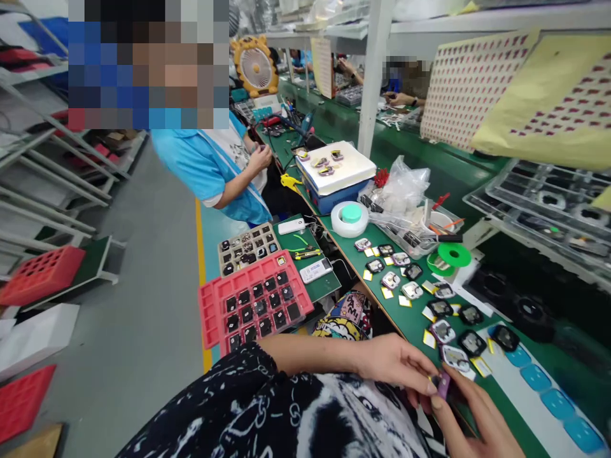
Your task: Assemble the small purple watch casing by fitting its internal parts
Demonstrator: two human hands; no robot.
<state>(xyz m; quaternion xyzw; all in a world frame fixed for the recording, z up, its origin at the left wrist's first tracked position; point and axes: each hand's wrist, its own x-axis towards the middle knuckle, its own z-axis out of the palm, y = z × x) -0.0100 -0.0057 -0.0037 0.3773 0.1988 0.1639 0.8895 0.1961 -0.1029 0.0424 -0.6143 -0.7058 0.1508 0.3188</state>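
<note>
Low on the right, both hands meet over a small purple watch case (443, 385) with a dark part at its edge. My right hand (477, 413) grips it between thumb and forefinger. From the other side, my left hand (398, 369) has its fingers closed against the same case, partly hiding it. Just beyond them, on the green bench, lie several open watch cases (443, 331), some purple or silver, others black (472, 342), with yellow-and-white tags (481, 366) beside them. A white strip with blue square films (558, 405) runs along the right.
To the left are a red foam tray (210, 312) of black square parts and a beige tray (226, 245). Further along stand a tape roll (337, 222), a green spool (454, 254), a parts bin (405, 242) and a white-topped box (341, 172). A co-worker in blue (191, 165) sits beyond.
</note>
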